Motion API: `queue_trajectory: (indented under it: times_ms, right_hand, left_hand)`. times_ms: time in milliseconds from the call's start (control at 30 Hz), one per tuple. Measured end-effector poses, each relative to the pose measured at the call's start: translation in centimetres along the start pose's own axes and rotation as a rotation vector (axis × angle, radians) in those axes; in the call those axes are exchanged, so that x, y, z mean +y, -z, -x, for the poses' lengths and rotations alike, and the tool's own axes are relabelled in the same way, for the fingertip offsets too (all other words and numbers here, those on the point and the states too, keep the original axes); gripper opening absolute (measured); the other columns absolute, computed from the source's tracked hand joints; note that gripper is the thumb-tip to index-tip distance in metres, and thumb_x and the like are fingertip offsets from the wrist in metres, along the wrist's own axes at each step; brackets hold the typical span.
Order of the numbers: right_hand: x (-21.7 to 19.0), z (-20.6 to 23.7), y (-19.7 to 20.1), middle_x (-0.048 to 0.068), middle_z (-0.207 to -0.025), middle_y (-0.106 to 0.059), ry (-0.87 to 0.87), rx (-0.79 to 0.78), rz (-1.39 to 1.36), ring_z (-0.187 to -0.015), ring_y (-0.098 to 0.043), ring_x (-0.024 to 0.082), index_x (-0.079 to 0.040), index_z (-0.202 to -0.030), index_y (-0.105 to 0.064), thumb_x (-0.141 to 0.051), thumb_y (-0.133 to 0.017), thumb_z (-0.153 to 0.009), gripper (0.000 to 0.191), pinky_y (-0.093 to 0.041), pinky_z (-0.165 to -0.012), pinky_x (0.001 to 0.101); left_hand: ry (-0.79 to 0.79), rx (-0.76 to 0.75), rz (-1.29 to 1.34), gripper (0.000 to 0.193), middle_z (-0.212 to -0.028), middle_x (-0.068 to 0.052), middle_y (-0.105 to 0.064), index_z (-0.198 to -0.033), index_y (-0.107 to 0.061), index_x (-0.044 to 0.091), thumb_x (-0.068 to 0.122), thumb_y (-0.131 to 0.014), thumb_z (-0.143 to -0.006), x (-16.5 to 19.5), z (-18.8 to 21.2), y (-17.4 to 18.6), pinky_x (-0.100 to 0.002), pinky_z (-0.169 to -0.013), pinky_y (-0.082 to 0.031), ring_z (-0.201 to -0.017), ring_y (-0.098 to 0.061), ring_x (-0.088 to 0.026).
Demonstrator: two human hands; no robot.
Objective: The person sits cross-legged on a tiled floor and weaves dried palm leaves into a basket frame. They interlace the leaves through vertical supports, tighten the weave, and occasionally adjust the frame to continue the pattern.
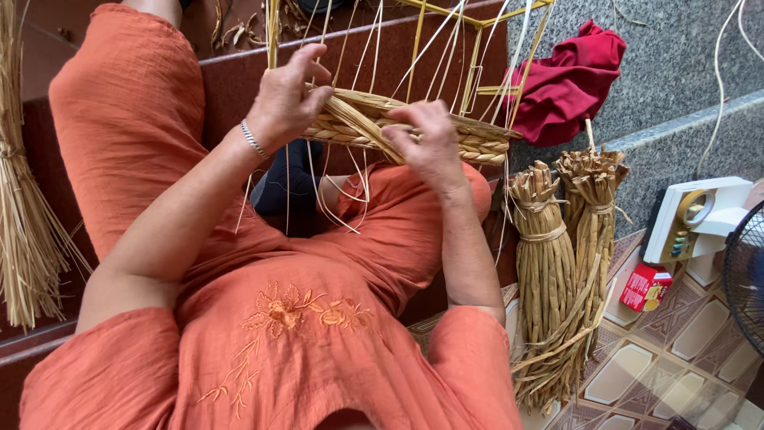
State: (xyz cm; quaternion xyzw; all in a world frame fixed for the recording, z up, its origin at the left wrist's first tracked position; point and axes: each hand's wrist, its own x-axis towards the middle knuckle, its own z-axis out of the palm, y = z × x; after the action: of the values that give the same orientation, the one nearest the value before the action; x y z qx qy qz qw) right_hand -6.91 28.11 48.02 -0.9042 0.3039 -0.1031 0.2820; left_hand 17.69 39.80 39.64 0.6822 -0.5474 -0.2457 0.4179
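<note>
A half-woven straw basket (477,142) rests on my knees, its braided rim below thin upright strands on a yellow frame (476,56). My left hand (286,99), with a silver bracelet at the wrist, pinches a straw braid at the rim's left end. My right hand (427,139) presses on the woven band near its middle, fingers curled around a braid strand. I wear an orange embroidered dress (278,318).
Two tied bundles of dried straw (557,263) stand at the right on patterned tiles. A loose straw sheaf (20,223) lies at the far left. A red cloth (569,80) sits on a granite step. A white device (696,219), a small red box (645,287) and a fan edge (744,275) are at right.
</note>
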Motion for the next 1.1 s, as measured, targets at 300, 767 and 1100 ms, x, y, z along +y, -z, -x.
queue_trajectory:
  times_ms: [300, 767, 1100]
  right_hand:
    - [-0.7, -0.9, -0.7, 0.005, -0.089, -0.073, -0.126, -0.034, -0.163, -0.077, -0.070, 0.013, -0.008, -0.098, -0.073, -0.017, -0.080, -0.092, 0.013, -0.061, -0.067, 0.0281]
    - [0.6, -3.1, -1.9, 0.002, -0.083, -0.078, -0.149, 0.068, -0.177, -0.075, -0.078, 0.013, -0.008, -0.104, -0.064, -0.019, -0.070, -0.101, 0.013, -0.063, -0.065, 0.0280]
    - [-0.1, -2.8, 0.1, 0.003, -0.108, -0.074, -0.243, -0.030, -0.705, -0.103, -0.072, 0.015, -0.010, -0.118, -0.056, -0.016, -0.086, -0.082, 0.047, -0.064, -0.088, 0.0310]
  left_hand:
    - [0.195, -0.155, -0.128, 0.039, -0.082, -0.011, -0.077, -0.126, -0.061, 0.002, 0.007, -0.077, -0.091, 0.3, -2.8, -1.6, -0.039, -0.078, -0.059, -0.079, -0.076, -0.025]
    - [-0.238, 0.030, -0.193, 0.044, -0.115, -0.016, -0.066, -0.128, -0.056, 0.003, 0.003, -0.074, -0.089, 2.2, -0.1, -0.4, -0.029, -0.081, -0.063, -0.098, -0.071, -0.023]
    - [-0.321, -0.212, -0.509, 0.019, -0.090, -0.013, -0.069, -0.098, -0.067, 0.002, 0.014, -0.077, -0.089, 1.8, -1.6, -2.9, -0.038, -0.075, -0.058, -0.087, -0.067, -0.027]
